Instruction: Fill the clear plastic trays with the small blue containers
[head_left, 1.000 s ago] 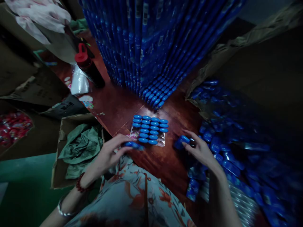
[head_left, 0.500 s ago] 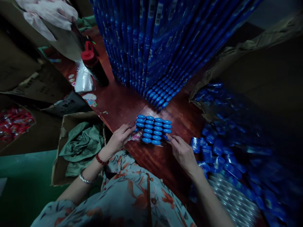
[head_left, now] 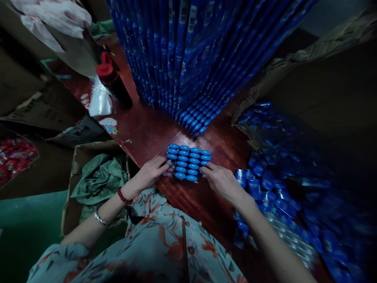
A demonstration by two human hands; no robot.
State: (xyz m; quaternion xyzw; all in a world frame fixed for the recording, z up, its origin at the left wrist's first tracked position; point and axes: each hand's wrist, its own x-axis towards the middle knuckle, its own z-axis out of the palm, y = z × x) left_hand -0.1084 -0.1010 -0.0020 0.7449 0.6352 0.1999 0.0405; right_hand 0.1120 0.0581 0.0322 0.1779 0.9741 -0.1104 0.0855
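Observation:
A block of blue oval-ended pieces [head_left: 188,158] stands in several rows on the red-brown table [head_left: 141,133], its front row shorter than the back ones. At the block's left edge, my left hand [head_left: 151,171] has its fingers closed on a blue piece, beside a printed pink wrapper [head_left: 170,170]. My right hand [head_left: 221,181] pinches at the front right corner, where a blue piece shows partly under the fingertips. Both hands rest low, close to the tabletop. The fingers hide much of what they grip.
A tall stack of blue packs [head_left: 165,59] rises behind. To the right, loose blue packs [head_left: 268,179] spill from a carton [head_left: 294,67], near a clear moulded tray [head_left: 294,239]. On the left are a red-lidded bottle [head_left: 113,82], plastic bags [head_left: 100,98] and a box [head_left: 69,188] with green cloth.
Both hands have come slightly inward against the block's sides. My right forearm now covers more of the clear tray. The whole view has shifted a little.

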